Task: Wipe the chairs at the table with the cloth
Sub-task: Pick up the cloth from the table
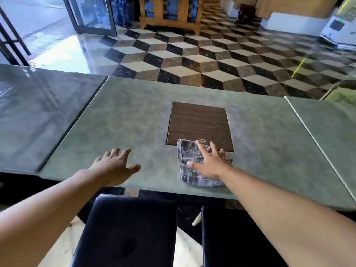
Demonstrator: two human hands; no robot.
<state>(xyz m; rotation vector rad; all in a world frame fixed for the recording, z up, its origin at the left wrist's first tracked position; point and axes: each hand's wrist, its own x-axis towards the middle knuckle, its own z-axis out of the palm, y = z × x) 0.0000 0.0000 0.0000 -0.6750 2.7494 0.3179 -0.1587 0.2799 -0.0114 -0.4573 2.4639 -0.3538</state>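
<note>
- Two dark padded chair seats, one at left [125, 230] and one at right [231, 237], sit nearest, tucked under the desk edge.
- Left hand [113, 168] hovers spread, its grip empty.
- Right hand [210, 162] lies flat, fingers splayed, on the grey waffle-weave cloth [189, 157], near the green-grey stone desk [125, 122] edge.
- Beyond, a brown wood-grain panel [199, 124].

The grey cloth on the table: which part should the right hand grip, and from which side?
Grip the cloth at its near, bunched edge by the table's front rim, coming from above. It lies flat and crumpled under the right hand, so closing the fingers should gather it.

No legible text or labels.
</note>
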